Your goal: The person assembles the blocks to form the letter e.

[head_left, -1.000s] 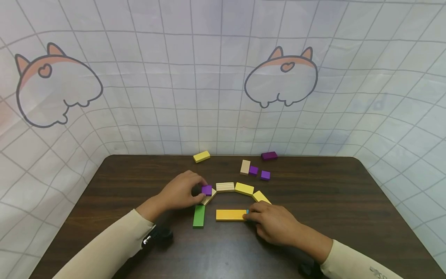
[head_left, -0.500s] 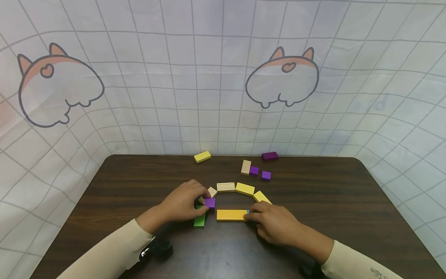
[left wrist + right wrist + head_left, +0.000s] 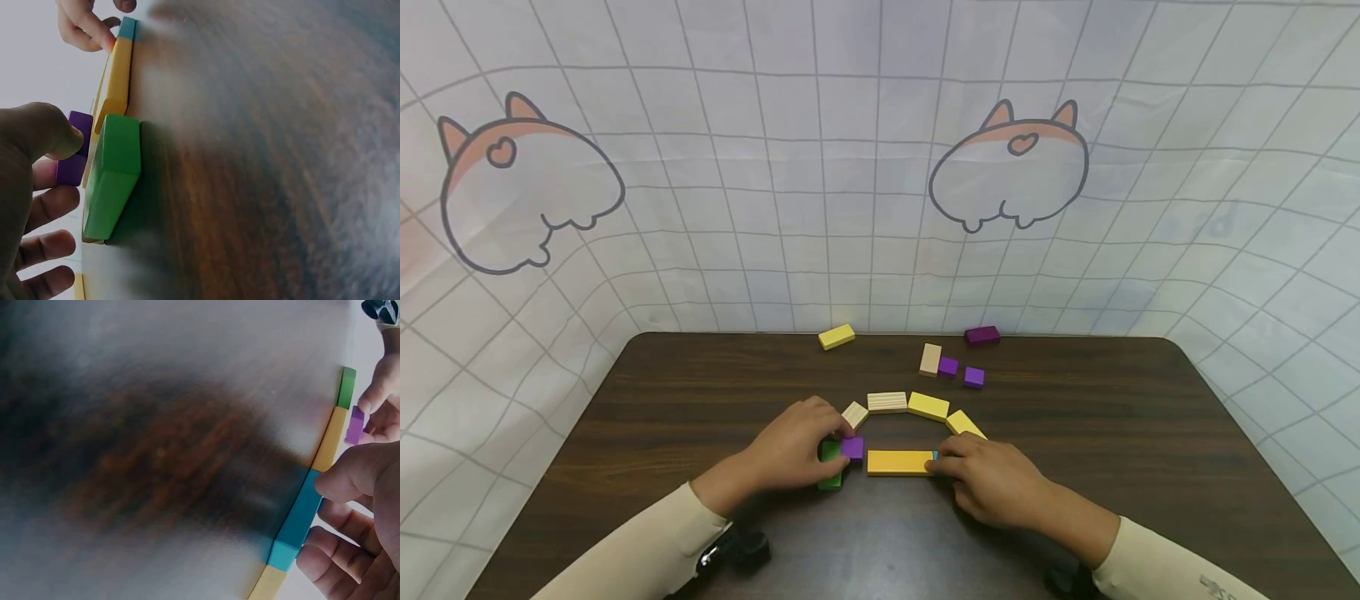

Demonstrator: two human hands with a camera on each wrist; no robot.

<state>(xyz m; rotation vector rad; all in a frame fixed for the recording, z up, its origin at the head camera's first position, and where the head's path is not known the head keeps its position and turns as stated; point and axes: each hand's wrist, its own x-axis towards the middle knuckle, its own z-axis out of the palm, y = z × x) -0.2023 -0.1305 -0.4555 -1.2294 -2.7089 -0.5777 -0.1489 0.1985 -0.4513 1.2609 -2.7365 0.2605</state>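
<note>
My left hand [image 3: 797, 446] pinches a purple block [image 3: 853, 448] between thumb and fingertips. The block is raised at the inner side of a green block [image 3: 831, 481], which lies flat on the table and is partly covered by the hand. An orange block [image 3: 898, 463] lies just to the right. My right hand [image 3: 996, 483] holds a blue block [image 3: 297, 519] at that orange block's right end, thumb on the near side and fingers behind. In the head view the hand hides most of the blue block. In the left wrist view the purple block [image 3: 75, 148] shows above the table.
Behind the hands, pale wooden blocks [image 3: 887, 403] and yellow blocks [image 3: 928, 407] form an arc on the dark table [image 3: 1075, 392]. Farther back lie a yellow block [image 3: 837, 337], a wooden block [image 3: 930, 360], small purple blocks [image 3: 973, 377] and a dark purple block [image 3: 982, 335].
My left hand has brought the purple block nearer to me, from over the left wooden block of the arc to beside the green block. My right hand stays in place.
</note>
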